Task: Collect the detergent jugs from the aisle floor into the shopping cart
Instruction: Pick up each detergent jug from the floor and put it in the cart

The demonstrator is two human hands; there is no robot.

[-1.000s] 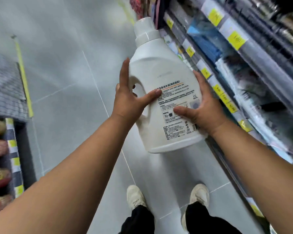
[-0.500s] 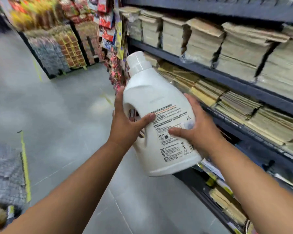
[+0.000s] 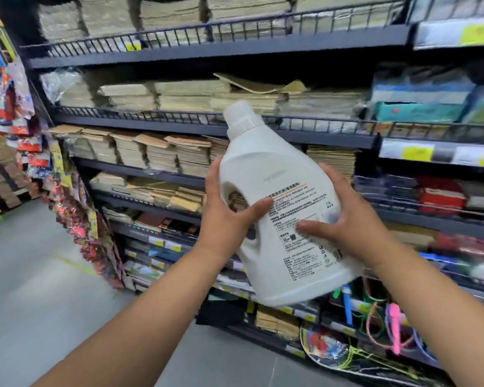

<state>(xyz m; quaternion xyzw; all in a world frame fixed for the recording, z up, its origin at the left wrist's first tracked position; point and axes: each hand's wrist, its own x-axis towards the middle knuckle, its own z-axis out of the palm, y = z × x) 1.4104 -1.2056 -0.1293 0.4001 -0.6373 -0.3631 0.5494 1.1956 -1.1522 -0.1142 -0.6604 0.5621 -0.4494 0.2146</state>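
A white detergent jug (image 3: 274, 174) with a white cap and a printed back label is held up in front of me, tilted with its cap toward the upper left. My left hand (image 3: 227, 216) grips its handle side, thumb across the label. My right hand (image 3: 344, 224) holds the jug's right side, thumb on the label. No shopping cart and no other jugs are in view.
Dark metal shelving (image 3: 207, 51) fills the view ahead, stacked with yellowish paper bundles (image 3: 157, 155). Packaged goods (image 3: 436, 191) sit on the shelves at right, and colourful hanging items (image 3: 67, 208) at the shelf's left end. Grey aisle floor (image 3: 39, 303) lies at lower left.
My view has swung up and to the right, from the floor and my shoes to the shelves. Both hands keep the same hold on the jug.
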